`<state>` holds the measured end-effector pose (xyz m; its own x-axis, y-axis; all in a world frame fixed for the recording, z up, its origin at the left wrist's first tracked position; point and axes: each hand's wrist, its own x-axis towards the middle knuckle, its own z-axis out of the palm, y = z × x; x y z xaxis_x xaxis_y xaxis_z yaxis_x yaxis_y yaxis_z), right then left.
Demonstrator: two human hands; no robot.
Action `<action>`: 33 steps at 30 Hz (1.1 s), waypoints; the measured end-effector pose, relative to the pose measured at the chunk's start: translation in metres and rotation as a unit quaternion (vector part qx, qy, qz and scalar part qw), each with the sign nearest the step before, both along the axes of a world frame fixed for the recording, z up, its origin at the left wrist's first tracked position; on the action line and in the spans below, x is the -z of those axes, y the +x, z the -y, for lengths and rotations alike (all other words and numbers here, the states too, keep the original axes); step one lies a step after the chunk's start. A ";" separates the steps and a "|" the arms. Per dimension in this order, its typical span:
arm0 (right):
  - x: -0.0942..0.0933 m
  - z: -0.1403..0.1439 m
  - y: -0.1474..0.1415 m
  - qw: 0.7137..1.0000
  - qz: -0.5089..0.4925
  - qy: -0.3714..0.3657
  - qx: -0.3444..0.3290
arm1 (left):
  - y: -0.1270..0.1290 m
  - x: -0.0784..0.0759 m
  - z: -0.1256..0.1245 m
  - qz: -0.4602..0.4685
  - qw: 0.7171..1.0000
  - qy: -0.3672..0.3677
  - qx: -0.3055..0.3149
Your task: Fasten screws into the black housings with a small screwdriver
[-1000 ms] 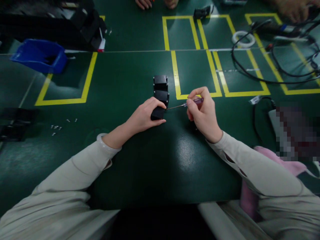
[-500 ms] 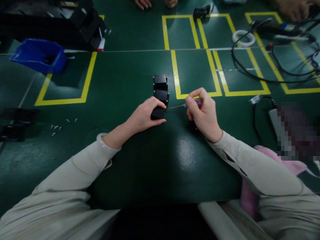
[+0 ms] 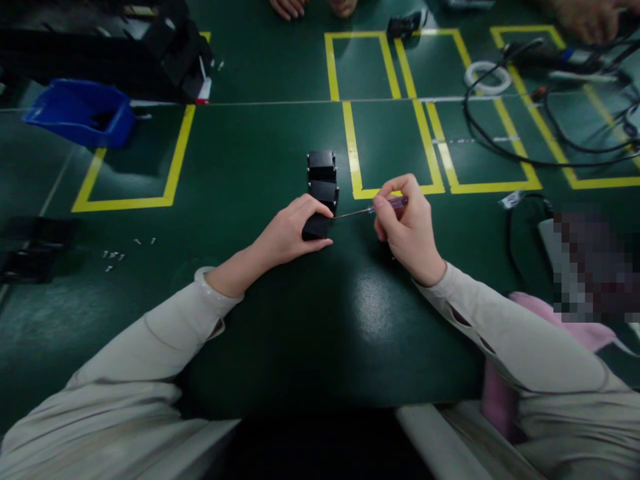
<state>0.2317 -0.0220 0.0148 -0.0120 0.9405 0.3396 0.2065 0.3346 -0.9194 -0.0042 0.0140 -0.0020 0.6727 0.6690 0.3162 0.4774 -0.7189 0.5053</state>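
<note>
A person's left hand (image 3: 293, 233) clamps the nearest of a short row of small black boxes (image 3: 321, 193) on a dark green worktop (image 3: 260, 153), fingers curled over its near end. The right hand (image 3: 407, 227) pinches a slim screwdriver (image 3: 373, 209) by its clear handle, the thin shaft lying almost level and its tip meeting the right side of the held box. Over the past second almost nothing shifts: both hands keep their places and only the right-hand fingers re-seat slightly on the handle, which suggests a slow turning of the tool rather than a new step. The boxes sit at the centre of the worktop, just left of a yellow taped rectangle (image 3: 390, 190). To the far left stands a blue bin (image 3: 75, 120); tiny screws (image 3: 113, 255) lie scattered at the near left. Black cables (image 3: 500, 150) and a white ring (image 3: 486, 77) lie at the far right, and other people's hands (image 3: 287, 7) show at the far edge.
</note>
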 end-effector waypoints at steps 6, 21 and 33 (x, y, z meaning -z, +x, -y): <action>0.001 0.000 0.000 1.000 -0.007 -0.004 -0.004 | 0.001 -0.001 0.000 -0.010 1.000 -0.005 -0.006; -0.002 0.000 0.000 1.000 0.000 -0.006 -0.009 | 0.000 0.000 0.000 -0.002 1.000 0.001 -0.001; -0.003 0.000 0.000 1.000 0.003 -0.008 -0.010 | 0.001 -0.001 0.000 -0.007 1.000 -0.015 -0.008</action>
